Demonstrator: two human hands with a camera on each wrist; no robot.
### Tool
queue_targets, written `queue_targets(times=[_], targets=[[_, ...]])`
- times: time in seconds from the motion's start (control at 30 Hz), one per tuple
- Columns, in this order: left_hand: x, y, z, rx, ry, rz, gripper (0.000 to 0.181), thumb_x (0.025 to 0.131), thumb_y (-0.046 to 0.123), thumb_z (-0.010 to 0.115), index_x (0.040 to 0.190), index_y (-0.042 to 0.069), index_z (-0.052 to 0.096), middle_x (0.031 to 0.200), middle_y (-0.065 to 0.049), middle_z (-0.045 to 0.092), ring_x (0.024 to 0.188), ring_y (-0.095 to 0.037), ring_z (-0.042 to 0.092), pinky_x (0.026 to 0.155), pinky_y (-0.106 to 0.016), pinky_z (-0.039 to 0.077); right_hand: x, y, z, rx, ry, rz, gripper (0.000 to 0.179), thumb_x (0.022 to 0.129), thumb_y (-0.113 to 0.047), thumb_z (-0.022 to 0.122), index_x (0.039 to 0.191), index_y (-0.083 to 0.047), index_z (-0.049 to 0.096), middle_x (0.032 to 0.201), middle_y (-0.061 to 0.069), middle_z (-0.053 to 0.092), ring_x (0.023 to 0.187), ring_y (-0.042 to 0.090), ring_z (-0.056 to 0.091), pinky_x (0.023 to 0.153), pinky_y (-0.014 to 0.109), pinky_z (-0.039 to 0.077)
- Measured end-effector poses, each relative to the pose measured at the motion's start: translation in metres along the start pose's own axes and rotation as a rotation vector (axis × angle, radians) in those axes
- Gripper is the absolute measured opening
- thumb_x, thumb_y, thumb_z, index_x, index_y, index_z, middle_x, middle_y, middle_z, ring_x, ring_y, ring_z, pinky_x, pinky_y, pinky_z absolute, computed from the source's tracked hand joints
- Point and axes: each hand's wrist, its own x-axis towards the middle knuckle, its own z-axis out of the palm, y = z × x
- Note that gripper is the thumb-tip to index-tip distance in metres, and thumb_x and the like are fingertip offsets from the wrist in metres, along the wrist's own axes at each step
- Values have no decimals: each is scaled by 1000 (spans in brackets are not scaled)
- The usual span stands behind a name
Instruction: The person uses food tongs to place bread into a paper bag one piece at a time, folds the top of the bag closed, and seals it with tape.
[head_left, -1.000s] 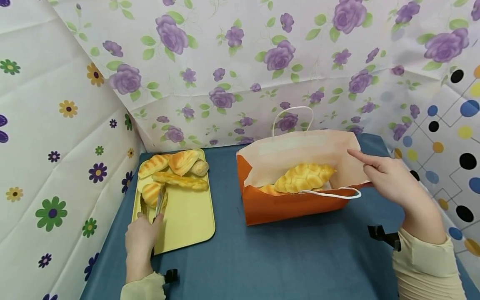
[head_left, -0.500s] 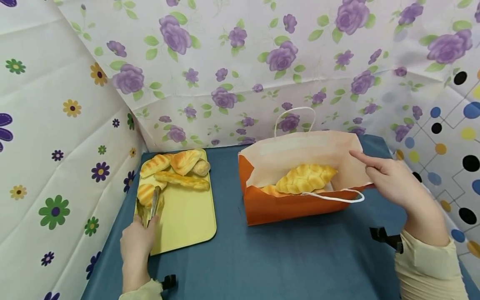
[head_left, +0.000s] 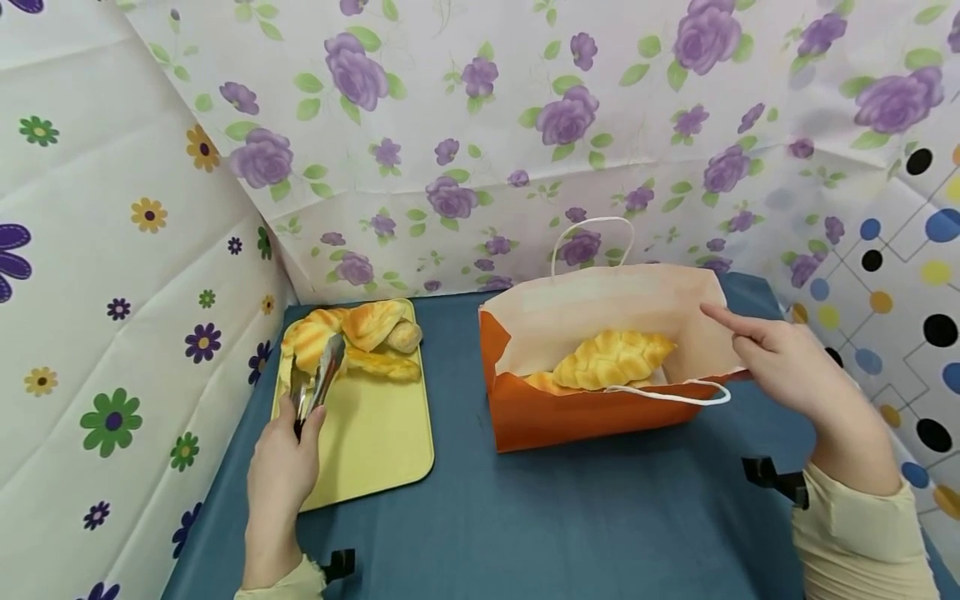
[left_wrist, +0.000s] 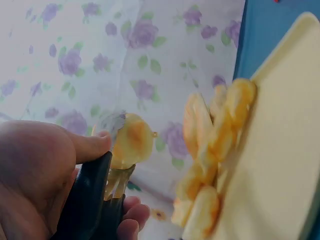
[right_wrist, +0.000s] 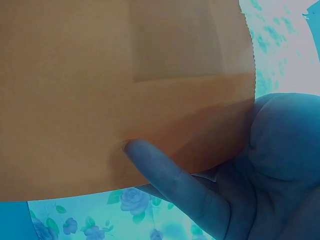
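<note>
My left hand [head_left: 281, 467] grips black-handled metal tongs [head_left: 327, 371] over the left part of the yellow tray [head_left: 375, 442]. Between the tong tips is a round, striped bread roll [left_wrist: 134, 140], which the left wrist view shows raised clear of the other breads. An orange paper bag [head_left: 592, 421] stands wide open at the right, with a braided loaf [head_left: 615, 360] and part of another bread inside. At the bag's right side, my right hand [head_left: 787, 367] pinches the paper wall [right_wrist: 65, 110], one finger on the near face and another behind it.
Several breads lie along the back of the tray, among them a long twisted stick [head_left: 386, 365], a folded pastry [head_left: 372, 323] and a small roll [head_left: 405, 337]. White rope handles [head_left: 667, 388] rise and droop from the bag. Patterned sheets surround the blue table [head_left: 585, 525].
The tongs first drew the striped roll back toward the tray's front left, then lifted it up off the tray. My right hand stays at the bag's side.
</note>
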Motion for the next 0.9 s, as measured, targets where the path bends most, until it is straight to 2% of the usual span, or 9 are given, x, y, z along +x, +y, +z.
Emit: queue_targets(times=[0.07, 0.17, 0.33, 0.43, 0.53, 0.7, 0.77, 0.9], targets=[[0, 7, -3, -18, -15, 10, 83, 114, 57, 36, 170, 0, 16, 146, -41, 48, 127, -62, 52, 96, -74, 42, 0, 0, 1, 1, -2, 0, 51, 117, -29, 34, 167, -22, 42, 57, 0, 36, 40, 20, 32, 41, 36, 32], [0, 16, -7, -28, -23, 53, 80, 114, 57, 36, 171, 4, 17, 143, -37, 51, 126, -58, 53, 94, -72, 43, 0, 0, 1, -2, -1, -3, 51, 117, -28, 34, 167, -22, 42, 57, 0, 36, 40, 20, 32, 41, 36, 32], [-2, 37, -17, -52, -31, 182, 77, 115, 54, 39, 172, 6, 19, 149, -34, 51, 130, -53, 53, 94, -69, 44, 0, -2, 0, -6, -1, 2, 51, 117, -29, 34, 167, -22, 42, 58, 0, 36, 41, 20, 33, 41, 36, 32], [-4, 54, -23, -61, -31, 265, 76, 115, 52, 42, 171, 5, 21, 151, -32, 51, 126, -48, 57, 92, -63, 46, 0, -3, 0, -6, -1, 4, 51, 117, -29, 34, 167, -22, 42, 58, 0, 36, 41, 21, 34, 41, 35, 32], [-6, 74, -28, -51, -28, 326, 75, 115, 51, 44, 171, 6, 22, 140, -28, 58, 108, -41, 61, 82, -54, 46, 1, -3, 0, -11, 3, 2, 51, 116, -27, 34, 166, -21, 43, 58, 0, 36, 41, 21, 34, 42, 35, 32], [-10, 108, -40, -34, -41, 437, 75, 114, 52, 45, 171, 10, 22, 149, -23, 54, 116, -37, 60, 90, -56, 48, 2, -3, 0, -13, -1, 6, 51, 116, -26, 35, 166, -20, 43, 58, -1, 36, 41, 21, 34, 42, 35, 32], [-12, 122, -45, -28, -54, 486, 73, 114, 50, 46, 171, 10, 23, 142, -20, 58, 110, -34, 61, 86, -53, 49, 2, -2, 0, -11, -3, 8, 51, 116, -26, 35, 167, -20, 42, 58, -1, 36, 41, 20, 34, 42, 34, 32], [-18, 147, -52, 6, -66, 578, 70, 114, 46, 50, 170, 11, 29, 112, -7, 59, 80, -19, 53, 67, -39, 43, 3, -3, 1, -5, -1, 7, 51, 116, -25, 36, 166, -20, 43, 58, -1, 37, 41, 20, 34, 42, 34, 32]])
